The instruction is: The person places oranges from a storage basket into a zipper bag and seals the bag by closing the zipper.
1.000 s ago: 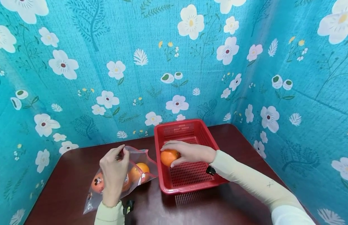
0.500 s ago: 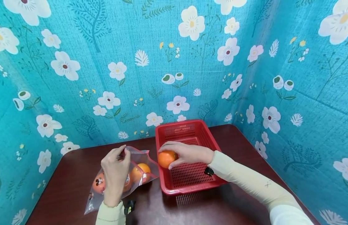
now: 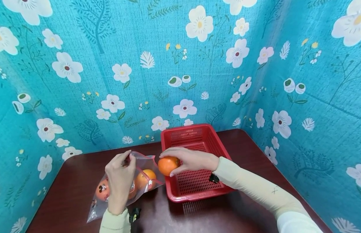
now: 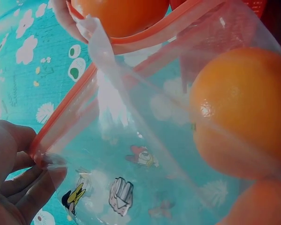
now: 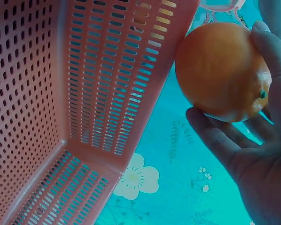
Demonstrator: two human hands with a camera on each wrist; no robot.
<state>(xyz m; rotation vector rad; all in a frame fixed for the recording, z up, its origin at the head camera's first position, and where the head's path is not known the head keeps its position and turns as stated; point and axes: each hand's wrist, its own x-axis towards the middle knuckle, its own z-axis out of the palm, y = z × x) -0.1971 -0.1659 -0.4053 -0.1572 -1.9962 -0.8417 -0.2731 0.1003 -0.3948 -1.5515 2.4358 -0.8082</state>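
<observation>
My right hand (image 3: pixel 187 160) grips an orange (image 3: pixel 168 165) just over the left rim of the red basket (image 3: pixel 198 196). In the right wrist view the fingers and thumb curl round that orange (image 5: pixel 220 70) beside the basket wall. My left hand (image 3: pixel 120 173) pinches the red-edged mouth of a clear plastic zip bag (image 3: pixel 139 155) on the left. Cartoon prints show on the bag, and several oranges lie inside, one orange (image 4: pixel 243 112) near its mouth. The left wrist view shows the bag's mouth spread, with the held orange (image 4: pixel 122 14) beyond its edge.
A dark brown tabletop (image 3: pixel 157 213) carries the bag and the basket side by side. The basket has slotted walls and a grid floor. Blue flowered cloth (image 3: pixel 157 97) hangs behind the table and along its right side.
The right hand has moved left with its orange, from inside the basket to over the left rim. The left hand still pinches the bag in nearly the same place.
</observation>
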